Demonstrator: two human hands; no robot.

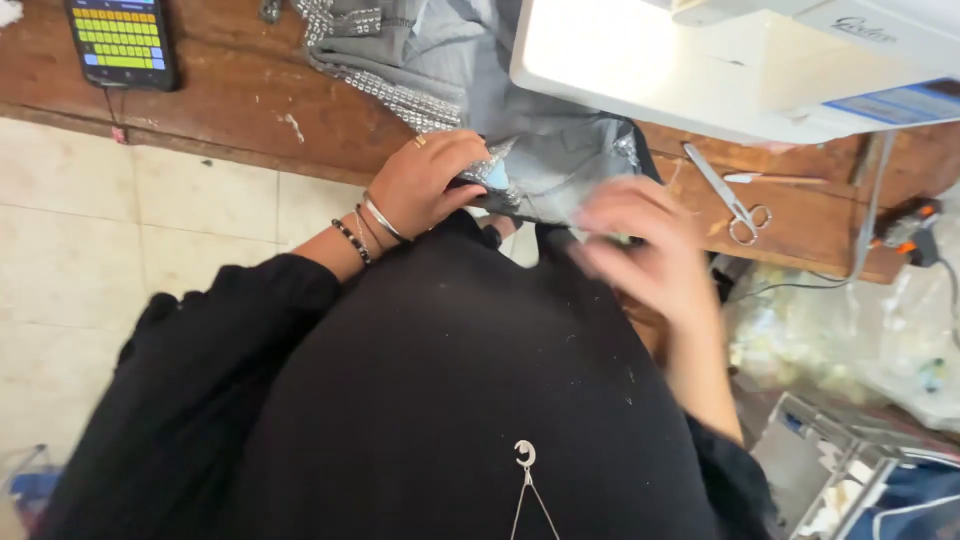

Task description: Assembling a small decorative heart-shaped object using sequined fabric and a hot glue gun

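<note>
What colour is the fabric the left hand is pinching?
Grey fabric with silver studded trim, clearest in the head view.

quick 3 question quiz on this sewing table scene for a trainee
1. True or false: the left hand grips the grey fabric at the table edge.
2. Which tool lies on the wooden table to the right of the fabric? A) scissors B) hammer C) pliers
3. Fill in: the phone lies at the table's far ____ corner.

Key: 1 true. 2 A, the scissors lie below the white sewing machine. 3 left. The right hand is motion-blurred.
</note>
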